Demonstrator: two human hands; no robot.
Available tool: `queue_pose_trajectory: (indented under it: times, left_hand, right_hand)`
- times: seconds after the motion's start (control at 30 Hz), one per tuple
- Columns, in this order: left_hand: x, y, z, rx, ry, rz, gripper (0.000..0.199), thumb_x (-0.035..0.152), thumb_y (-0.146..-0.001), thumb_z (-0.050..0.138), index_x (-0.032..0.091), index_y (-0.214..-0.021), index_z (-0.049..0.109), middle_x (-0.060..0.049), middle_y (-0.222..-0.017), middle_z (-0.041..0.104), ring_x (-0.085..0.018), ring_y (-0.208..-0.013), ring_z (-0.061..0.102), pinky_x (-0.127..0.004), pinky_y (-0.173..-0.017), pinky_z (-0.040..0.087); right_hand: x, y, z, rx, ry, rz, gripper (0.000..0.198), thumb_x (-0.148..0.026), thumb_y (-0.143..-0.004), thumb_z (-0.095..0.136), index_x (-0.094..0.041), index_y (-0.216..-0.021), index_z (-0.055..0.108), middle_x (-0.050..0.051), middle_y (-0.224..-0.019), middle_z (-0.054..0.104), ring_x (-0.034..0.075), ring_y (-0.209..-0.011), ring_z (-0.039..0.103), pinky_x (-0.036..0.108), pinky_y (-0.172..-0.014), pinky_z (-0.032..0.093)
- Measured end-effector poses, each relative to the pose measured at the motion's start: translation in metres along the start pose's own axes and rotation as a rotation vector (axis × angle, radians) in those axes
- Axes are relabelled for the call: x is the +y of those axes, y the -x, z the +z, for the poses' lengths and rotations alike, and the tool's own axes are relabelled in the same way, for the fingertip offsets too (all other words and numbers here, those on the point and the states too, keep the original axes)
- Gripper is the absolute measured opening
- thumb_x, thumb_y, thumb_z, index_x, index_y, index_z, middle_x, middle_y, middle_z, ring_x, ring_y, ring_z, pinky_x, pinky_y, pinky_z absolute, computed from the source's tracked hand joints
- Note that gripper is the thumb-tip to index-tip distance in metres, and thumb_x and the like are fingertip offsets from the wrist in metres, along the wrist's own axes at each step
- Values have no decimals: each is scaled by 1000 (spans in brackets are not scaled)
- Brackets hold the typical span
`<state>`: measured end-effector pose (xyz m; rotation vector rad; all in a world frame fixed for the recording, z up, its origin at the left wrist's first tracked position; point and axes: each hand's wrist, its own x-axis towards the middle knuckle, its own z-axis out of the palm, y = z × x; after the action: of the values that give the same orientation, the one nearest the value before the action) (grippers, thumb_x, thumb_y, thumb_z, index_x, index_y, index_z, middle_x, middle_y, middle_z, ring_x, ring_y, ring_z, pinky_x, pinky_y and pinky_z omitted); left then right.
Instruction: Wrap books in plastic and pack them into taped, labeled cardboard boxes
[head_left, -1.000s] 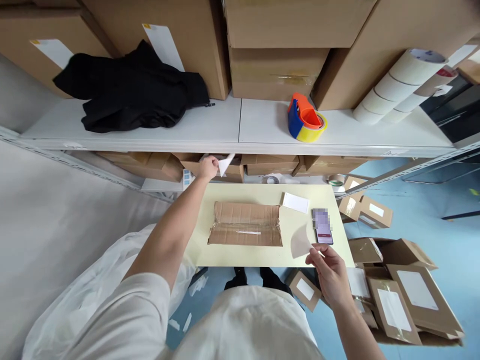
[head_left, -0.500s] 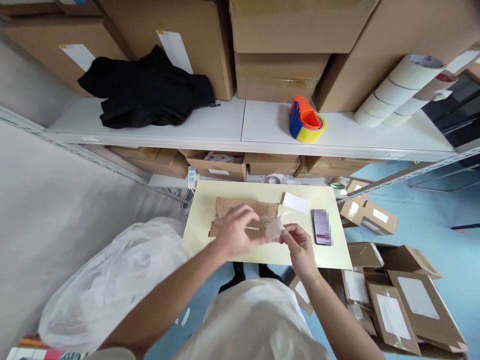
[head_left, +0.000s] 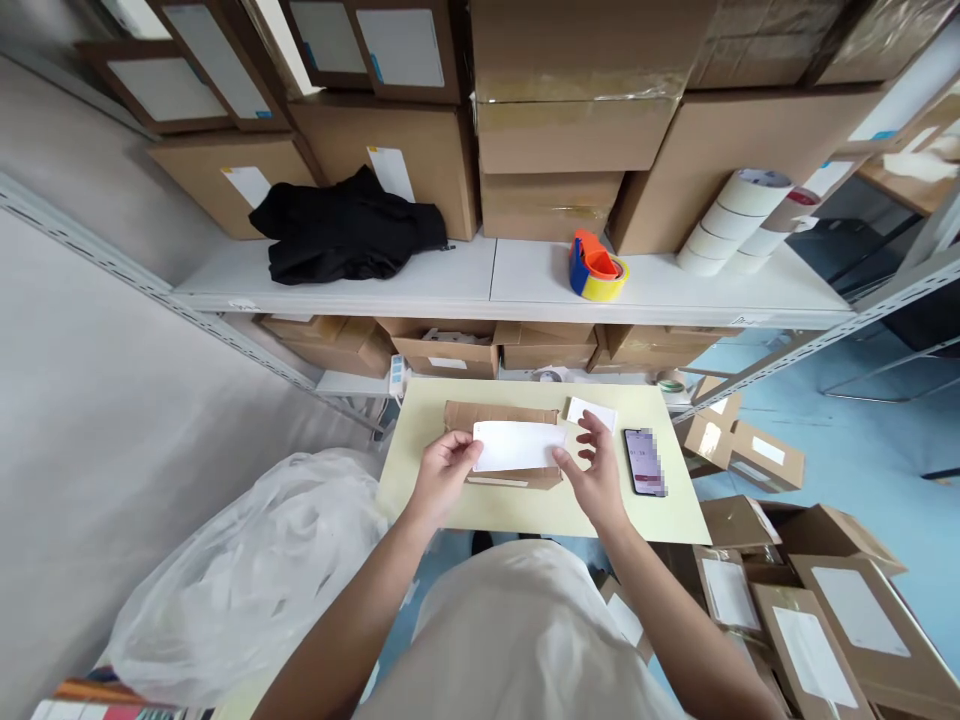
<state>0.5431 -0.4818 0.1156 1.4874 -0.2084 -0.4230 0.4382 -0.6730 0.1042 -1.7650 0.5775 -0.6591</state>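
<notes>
A blank-looking white label (head_left: 517, 446) is stretched flat above a brown cardboard box (head_left: 502, 412) on the small table. Its left end is pinched between the thumb and fingers of my left hand (head_left: 444, 470). My right hand (head_left: 596, 475) is at the other end, its thumb against the label's right edge and its fingers raised and spread apart. Part of the box's top is hidden by the label. Behind my right hand lies a stack of white labels (head_left: 581, 406), partly covered by the fingers.
A phone (head_left: 643, 462) lies on the right of the pale yellow table (head_left: 420, 505). On the shelf ahead are a tape dispenser (head_left: 596, 268), black cloth (head_left: 352, 228) and tape rolls (head_left: 724, 225). A plastic bag (head_left: 255, 570) sits left; labelled cartons (head_left: 817, 640) pile up right.
The label, curled and bent near my right hand before, is now spread flat. My left hand has taken its left end, and my right fingers have opened. The view has tilted up.
</notes>
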Motion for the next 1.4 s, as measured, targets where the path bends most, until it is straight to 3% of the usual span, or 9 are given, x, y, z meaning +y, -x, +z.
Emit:
queue_pose_trajectory:
  times: [0.1, 0.2, 0.37, 0.5, 0.6, 0.7, 0.87, 1.17, 1.4]
  left_hand:
    - [-9, 4, 0, -30, 74, -95, 33, 47, -68, 74, 17, -73, 61, 1, -67, 61, -10, -60, 53, -22, -58, 42]
    - [-25, 12, -3, -8, -63, -116, 29, 45, -70, 71, 17, -73, 63, 0, -67, 64, -11, -62, 56, -23, -61, 44]
    - [-57, 20, -23, -9, -488, -54, 21, 38, -75, 62, 19, -66, 64, -1, -63, 65, -14, -60, 59, -25, -61, 45]
    - [-70, -3, -34, -74, -667, -13, 19, 34, -80, 56, 20, -69, 63, 1, -59, 65, -13, -57, 60, -25, -63, 46]
    - [-73, -35, -36, -52, -749, -16, 12, 31, -79, 62, 19, -80, 65, -1, -69, 70, -16, -66, 65, -26, -70, 48]
    - [-76, -63, -33, 2, -807, -53, 29, 26, -75, 69, 18, -102, 63, -3, -78, 73, -18, -77, 68, -29, -78, 49]
    - [-87, -79, -28, 4, -874, -49, 39, 27, -78, 69, 17, -113, 56, -4, -81, 74, -21, -85, 69, -31, -81, 48]
    - [-88, -82, -20, -36, -1004, -31, 35, 26, -82, 66, 17, -112, 51, -6, -85, 74, -23, -90, 69, -32, -80, 47]
    - [-87, -87, -32, -24, -1164, -62, 52, 41, -77, 69, 16, -118, 48, -6, -81, 71, -29, -90, 68, -35, -73, 48]
  right_hand:
    - [9, 2, -3, -147, -132, 133, 40, -52, -77, 65, -17, -95, 63, 6, -84, 64, 15, -70, 55, 28, -62, 44]
    - [17, 14, -5, -195, -149, 233, 39, -55, -76, 65, -17, -72, 61, 1, -64, 58, 12, -58, 48, 25, -56, 39]
    - [39, 40, -2, -261, -12, 383, 43, -59, -72, 66, -17, -65, 63, -1, -54, 56, 11, -51, 45, 25, -51, 36]
    - [56, 32, 15, -245, 163, 396, 42, -58, -73, 63, -18, -64, 66, 0, -52, 59, 13, -49, 50, 26, -50, 36]
    - [60, 9, 31, -233, 351, 350, 33, -50, -76, 62, -19, -68, 69, 3, -63, 68, 17, -60, 60, 26, -57, 42]
    - [58, -13, 44, -223, 544, 340, 25, -41, -77, 62, -20, -87, 73, 5, -81, 74, 21, -80, 67, 28, -68, 46]
    - [57, -26, 56, -211, 697, 391, 42, -39, -81, 62, -22, -119, 59, 4, -92, 75, 24, -95, 67, 32, -76, 48]
    - [61, -30, 64, -255, 878, 383, 37, -39, -87, 56, -24, -119, 49, 5, -96, 73, 25, -96, 66, 34, -77, 46]
    - [54, -31, 61, -352, 1140, 284, 40, -43, -90, 50, -19, -121, 47, 12, -93, 70, 29, -88, 66, 36, -72, 45]
